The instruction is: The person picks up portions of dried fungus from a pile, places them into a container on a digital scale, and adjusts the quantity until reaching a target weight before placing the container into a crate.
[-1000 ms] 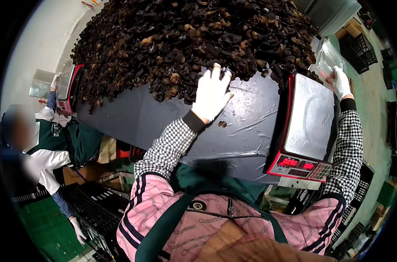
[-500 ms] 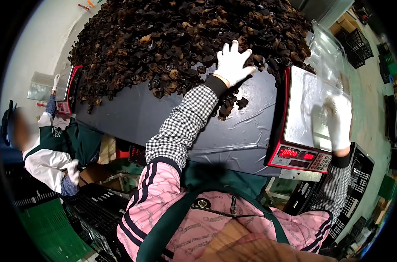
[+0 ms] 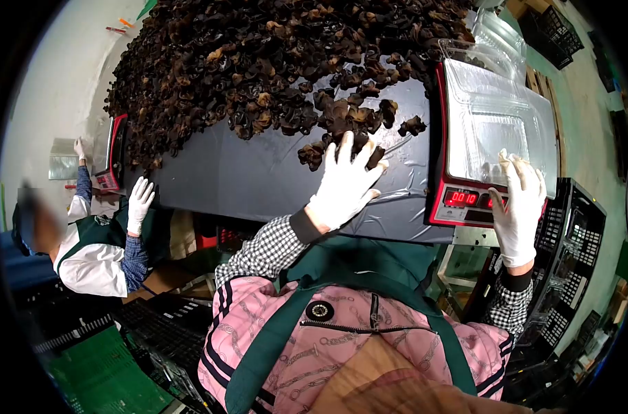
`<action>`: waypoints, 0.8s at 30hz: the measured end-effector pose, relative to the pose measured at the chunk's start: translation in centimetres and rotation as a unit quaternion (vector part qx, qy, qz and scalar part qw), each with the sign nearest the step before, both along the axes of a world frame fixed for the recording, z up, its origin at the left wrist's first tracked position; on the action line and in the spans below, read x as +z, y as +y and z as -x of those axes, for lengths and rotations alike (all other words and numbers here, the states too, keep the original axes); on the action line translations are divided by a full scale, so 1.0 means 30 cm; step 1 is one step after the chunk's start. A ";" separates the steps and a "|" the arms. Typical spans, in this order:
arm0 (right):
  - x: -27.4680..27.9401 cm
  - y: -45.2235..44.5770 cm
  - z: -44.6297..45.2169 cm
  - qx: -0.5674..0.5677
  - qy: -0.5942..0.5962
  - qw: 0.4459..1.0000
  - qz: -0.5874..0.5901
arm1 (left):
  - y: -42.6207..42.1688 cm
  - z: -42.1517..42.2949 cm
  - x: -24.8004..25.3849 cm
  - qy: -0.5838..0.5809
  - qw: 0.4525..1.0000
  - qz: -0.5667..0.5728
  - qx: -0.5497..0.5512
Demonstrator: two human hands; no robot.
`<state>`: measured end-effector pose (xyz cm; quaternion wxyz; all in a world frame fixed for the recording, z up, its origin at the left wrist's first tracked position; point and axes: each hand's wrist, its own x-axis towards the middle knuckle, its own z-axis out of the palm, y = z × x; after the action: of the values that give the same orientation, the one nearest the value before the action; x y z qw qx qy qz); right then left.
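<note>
My left hand (image 3: 345, 183), in a white glove, has its fingers spread over a few dark wood-ear pieces (image 3: 352, 114) on the grey table cover (image 3: 258, 169). The fingertips touch the nearest pieces. At the right, my right hand (image 3: 521, 207), also gloved, is at the front edge of a clear plastic tray (image 3: 500, 124). That tray lies open on the red scale (image 3: 438, 207), whose display glows red. The right hand's fingers are partly bent and apart, and its fingertips overlap the tray rim. Whether they grip it is hard to tell.
A large wood-ear heap (image 3: 258, 62) covers the back of the table. More clear trays (image 3: 497, 34) stand behind the scale. A co-worker (image 3: 100, 255) is at the left beside another red scale (image 3: 111, 155). Black crates (image 3: 569, 262) stand at the right, a green crate (image 3: 107, 372) at lower left.
The clear tray has come onto the scale with my right hand. My left hand has moved back toward me, and wood-ear pieces have spread from the heap onto the cover. The co-worker's near hand has risen.
</note>
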<state>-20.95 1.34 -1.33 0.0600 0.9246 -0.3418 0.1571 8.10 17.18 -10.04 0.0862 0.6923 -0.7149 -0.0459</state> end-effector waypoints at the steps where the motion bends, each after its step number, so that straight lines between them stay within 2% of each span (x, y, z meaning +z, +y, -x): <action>1: 0.009 0.031 -0.001 0.009 -0.048 0.999 0.002 | 0.030 -0.008 0.010 0.005 1.000 -0.011 0.005; 3: 0.029 0.094 -0.016 0.028 -0.142 0.989 0.010 | 0.084 -0.027 0.028 0.002 1.000 -0.011 0.004; 6: 0.000 0.183 -0.044 0.083 -0.261 0.960 -0.059 | 0.109 -0.056 0.100 0.021 0.999 -0.037 -0.023; 7: -0.031 0.220 -0.050 0.093 -0.292 0.948 -0.086 | 0.089 -0.072 0.123 0.090 0.995 -0.038 -0.031; 9: -0.080 0.289 -0.084 0.099 -0.307 0.934 -0.153 | 0.032 -0.065 0.167 0.078 0.996 -0.002 -0.049; 10: -0.117 0.324 -0.101 0.091 -0.325 0.917 -0.211 | -0.019 -0.056 0.138 0.091 0.992 0.072 -0.042; 12: -0.179 0.382 -0.152 0.079 -0.363 0.877 -0.305 | -0.159 -0.026 0.094 0.077 0.985 0.149 -0.040; 13: -0.206 0.415 -0.177 0.060 -0.387 0.836 -0.383 | -0.232 -0.009 0.040 0.088 0.979 0.177 -0.041; 15: -0.280 0.477 -0.234 -0.017 -0.494 0.668 -0.556 | -0.360 0.033 -0.043 0.109 0.977 0.179 -0.047; 17: -0.304 0.469 -0.248 -0.035 -0.508 0.538 -0.672 | -0.432 0.048 -0.153 0.086 0.979 0.181 -0.045; 19: -0.335 0.454 -0.273 -0.037 -0.546 0.407 -0.731 | -0.406 0.057 -0.133 0.094 0.980 0.163 -0.065; 21: -0.345 0.436 -0.288 -0.046 -0.573 0.238 -0.783 | -0.319 0.088 -0.086 0.189 0.966 0.160 -0.069; 23: -0.332 0.424 -0.303 -0.048 -0.596 0.133 -0.790 | -0.190 0.106 0.006 0.252 0.957 0.092 -0.109; 24: -0.320 0.418 -0.309 -0.051 -0.615 0.104 -0.780 | -0.135 0.096 0.044 0.294 0.944 0.079 -0.127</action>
<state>-11.68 13.87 -10.93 -0.9170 0.0293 -0.2420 0.3157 5.22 13.13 -8.73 0.3403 0.5427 -0.7409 -0.2018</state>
